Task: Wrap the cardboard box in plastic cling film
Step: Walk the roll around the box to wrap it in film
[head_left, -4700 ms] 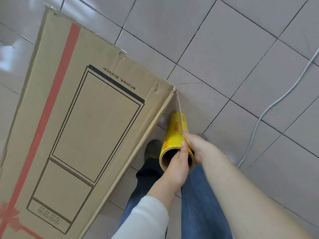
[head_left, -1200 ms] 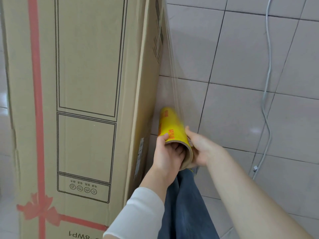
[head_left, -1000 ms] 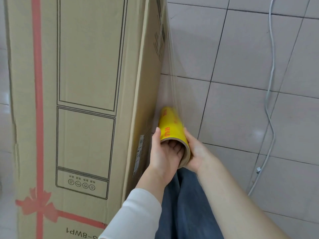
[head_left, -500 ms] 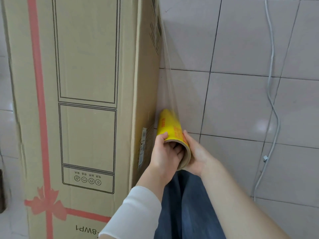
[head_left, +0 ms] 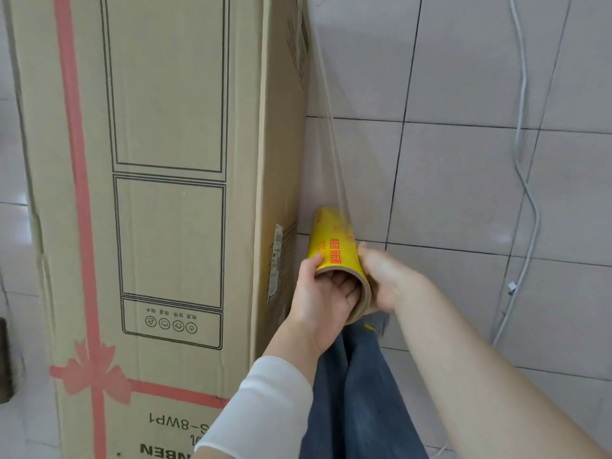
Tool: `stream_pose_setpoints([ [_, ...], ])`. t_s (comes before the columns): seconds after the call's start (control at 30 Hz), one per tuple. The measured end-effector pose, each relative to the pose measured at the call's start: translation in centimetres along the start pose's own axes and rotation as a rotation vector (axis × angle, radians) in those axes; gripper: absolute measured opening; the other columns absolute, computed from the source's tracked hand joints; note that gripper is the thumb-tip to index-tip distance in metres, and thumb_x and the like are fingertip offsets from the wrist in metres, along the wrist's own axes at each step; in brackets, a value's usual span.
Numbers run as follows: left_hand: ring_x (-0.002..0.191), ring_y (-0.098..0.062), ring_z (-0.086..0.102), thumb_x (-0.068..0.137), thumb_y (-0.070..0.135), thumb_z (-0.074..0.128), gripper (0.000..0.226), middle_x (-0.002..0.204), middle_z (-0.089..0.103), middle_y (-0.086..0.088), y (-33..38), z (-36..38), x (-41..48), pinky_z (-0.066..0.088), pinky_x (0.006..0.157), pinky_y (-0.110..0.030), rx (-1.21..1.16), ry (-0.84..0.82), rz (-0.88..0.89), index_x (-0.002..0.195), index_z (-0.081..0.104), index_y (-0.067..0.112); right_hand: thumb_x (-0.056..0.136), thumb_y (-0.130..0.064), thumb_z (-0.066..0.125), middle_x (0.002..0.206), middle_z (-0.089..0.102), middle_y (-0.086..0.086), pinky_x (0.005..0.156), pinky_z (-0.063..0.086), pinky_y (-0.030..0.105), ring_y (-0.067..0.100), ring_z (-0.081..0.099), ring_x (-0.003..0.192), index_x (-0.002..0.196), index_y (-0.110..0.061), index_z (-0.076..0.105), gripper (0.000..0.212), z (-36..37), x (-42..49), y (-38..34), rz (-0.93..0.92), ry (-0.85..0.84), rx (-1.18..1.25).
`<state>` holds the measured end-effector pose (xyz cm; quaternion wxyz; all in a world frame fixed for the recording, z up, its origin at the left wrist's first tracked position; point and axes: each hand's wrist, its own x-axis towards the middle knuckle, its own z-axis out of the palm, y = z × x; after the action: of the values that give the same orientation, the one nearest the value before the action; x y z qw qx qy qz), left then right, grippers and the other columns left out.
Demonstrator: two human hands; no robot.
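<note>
A tall cardboard box (head_left: 165, 193) with a red ribbon print and black line drawing stands on the tiled floor, filling the left half of the view. Beside its right side is a yellow roll of cling film (head_left: 334, 243), held end-on. My left hand (head_left: 318, 296) grips the near end, thumb on the outside and fingers inside the tube. My right hand (head_left: 384, 279) grips the roll from the right. A clear sheet of film (head_left: 331, 134) stretches from the roll up to the box's right edge.
Grey floor tiles (head_left: 463, 180) spread to the right of the box. A white cable (head_left: 526, 180) snakes down the right side. My legs in blue jeans (head_left: 357, 392) stand below the roll. A dark object (head_left: 4, 359) sits at the left edge.
The roll has stayed close beside the box's right side, with both hands keeping their grip. The view has shifted slightly; the film remains stretched up to the box's edge.
</note>
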<state>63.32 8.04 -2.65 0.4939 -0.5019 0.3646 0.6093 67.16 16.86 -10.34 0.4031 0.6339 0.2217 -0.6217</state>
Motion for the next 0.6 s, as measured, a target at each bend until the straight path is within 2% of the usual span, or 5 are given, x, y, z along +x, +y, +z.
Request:
stream_pose_setpoints([
  [0.07, 0.122, -0.026, 0.051, 0.092, 0.039, 0.036, 0.052, 0.131, 0.054, -0.019, -0.5, 0.0, 0.1, 0.036, 0.107, -0.037, -0.052, 0.001, 0.037, 0.127, 0.049, 0.003, 0.093, -0.056, 0.038, 0.101, 0.068, 0.014, 0.075, 0.052, 0.042, 0.027, 0.065, 0.089, 0.129, -0.016, 0.054, 0.056, -0.4, 0.2, 0.7, -0.04, -0.102, 0.119],
  [0.2, 0.124, -0.025, 0.049, 0.089, 0.059, 0.034, 0.069, 0.132, 0.054, -0.016, -1.1, -0.2, -0.1, 0.033, 0.109, -0.037, -0.033, -0.014, 0.069, 0.13, 0.047, 0.006, 0.09, -0.052, 0.05, 0.102, 0.069, 0.018, 0.082, 0.052, 0.042, 0.028, 0.066, 0.092, 0.126, -0.009, 0.057, 0.057, 0.1, 0.0, 2.5, -0.059, -0.24, 0.368],
  [0.37, 0.125, -0.022, 0.047, 0.093, 0.045, 0.036, 0.053, 0.134, 0.054, -0.008, -2.9, -0.7, -0.7, 0.033, 0.106, -0.034, 0.117, 0.05, -0.008, 0.136, 0.045, 0.016, 0.094, -0.053, 0.039, 0.134, 0.054, 0.012, 0.093, 0.049, 0.05, 0.032, 0.059, 0.111, 0.145, -0.031, 0.028, 0.056, 1.4, 0.1, 2.8, -0.168, -0.019, -0.046],
  [0.5, 0.125, -0.028, 0.047, 0.094, 0.038, 0.033, 0.045, 0.134, 0.052, -0.016, -2.7, -0.6, -0.6, 0.031, 0.11, -0.041, 0.11, 0.062, -0.012, 0.127, 0.048, 0.01, 0.095, -0.056, 0.032, 0.119, 0.061, 0.013, 0.083, 0.051, 0.046, 0.031, 0.06, 0.105, 0.131, -0.022, 0.045, 0.052, -0.5, 0.6, 3.5, -0.06, 0.008, 0.005],
  [0.6, 0.125, -0.027, 0.048, 0.093, 0.036, 0.035, 0.048, 0.133, 0.052, -0.017, -2.7, -0.2, -0.2, 0.03, 0.112, -0.04, 0.112, 0.078, -0.028, 0.128, 0.046, 0.006, 0.086, -0.065, 0.043, 0.118, 0.065, 0.011, 0.078, 0.054, 0.043, 0.029, 0.063, 0.105, 0.136, -0.028, 0.046, 0.062, -1.6, 1.9, 5.2, -0.075, -0.142, 0.179],
])
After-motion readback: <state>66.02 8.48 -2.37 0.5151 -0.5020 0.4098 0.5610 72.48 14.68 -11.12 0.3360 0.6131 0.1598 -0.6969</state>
